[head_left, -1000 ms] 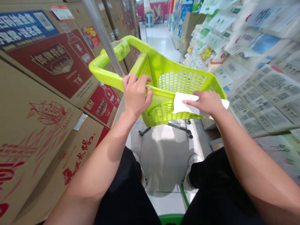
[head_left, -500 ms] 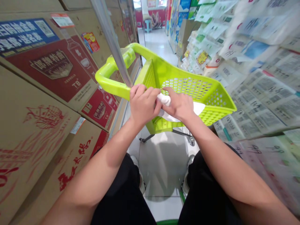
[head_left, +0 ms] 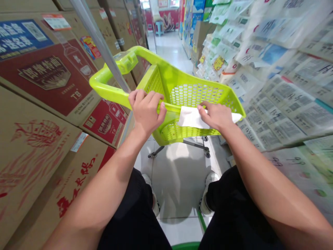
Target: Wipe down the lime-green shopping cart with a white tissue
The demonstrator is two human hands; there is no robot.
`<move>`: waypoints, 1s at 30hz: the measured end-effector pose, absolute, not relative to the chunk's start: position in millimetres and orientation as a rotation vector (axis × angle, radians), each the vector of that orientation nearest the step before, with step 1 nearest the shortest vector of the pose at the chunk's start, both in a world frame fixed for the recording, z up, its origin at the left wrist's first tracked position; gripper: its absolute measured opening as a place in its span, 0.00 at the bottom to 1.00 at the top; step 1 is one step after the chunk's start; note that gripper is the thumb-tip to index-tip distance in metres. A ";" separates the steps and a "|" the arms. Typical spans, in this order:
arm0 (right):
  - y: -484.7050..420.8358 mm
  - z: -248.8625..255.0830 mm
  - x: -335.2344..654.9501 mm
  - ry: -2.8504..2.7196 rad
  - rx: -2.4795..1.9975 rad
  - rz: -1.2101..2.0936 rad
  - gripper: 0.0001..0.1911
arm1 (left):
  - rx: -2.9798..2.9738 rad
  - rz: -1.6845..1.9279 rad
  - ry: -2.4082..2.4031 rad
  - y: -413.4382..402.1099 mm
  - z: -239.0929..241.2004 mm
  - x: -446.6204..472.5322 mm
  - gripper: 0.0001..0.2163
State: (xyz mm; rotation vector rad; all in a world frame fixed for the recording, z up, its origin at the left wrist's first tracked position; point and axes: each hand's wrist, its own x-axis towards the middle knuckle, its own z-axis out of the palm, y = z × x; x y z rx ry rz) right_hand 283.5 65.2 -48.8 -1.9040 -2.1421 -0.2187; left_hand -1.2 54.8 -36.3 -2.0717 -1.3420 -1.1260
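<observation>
A lime-green shopping cart (head_left: pixel 166 74) stands across the aisle before me, with its handle end at the left and its perforated basket at the right. My left hand (head_left: pixel 147 109) is closed over the near rim, just beside a grey metal pole. Farther right along the same rim, my right hand (head_left: pixel 217 115) presses a white cloth (head_left: pixel 192 117) to the edge, thumb on the near side and fingers over the top. Part of the cloth hangs flat to the left of that hand, and another end pokes out to its right.
Stacked cartons (head_left: pixel 44 76) line the left side. White plastic packs (head_left: pixel 283 86) with handwritten prices are piled at the right. The metal pole (head_left: pixel 100 43) slants down to the cart. Down the tiled aisle stands a blue stool (head_left: pixel 159 28). A green edge (head_left: pixel 186 246) shows between my legs.
My hands have moved apart: the left stays on the rim, while the right has slid rightward with the cloth. The bunched cloth is now spread over the rim. The cart appears farther left.
</observation>
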 end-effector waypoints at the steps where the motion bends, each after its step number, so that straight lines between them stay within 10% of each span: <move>1: 64.2 -48.2 277.6 -2.152 -1.864 -0.222 0.37 | -2.080 -1.148 -1.355 52.9 -36.3 2.5 0.13; 12: 61.1 -22.0 197.2 -2.295 -1.382 -0.149 0.35 | -2.106 -1.048 -1.402 54.1 -35.3 -2.8 0.16; 30: 86.4 -47.0 272.5 -2.162 -1.793 -0.303 0.41 | -2.190 -1.069 -1.357 51.8 -29.1 8.5 0.17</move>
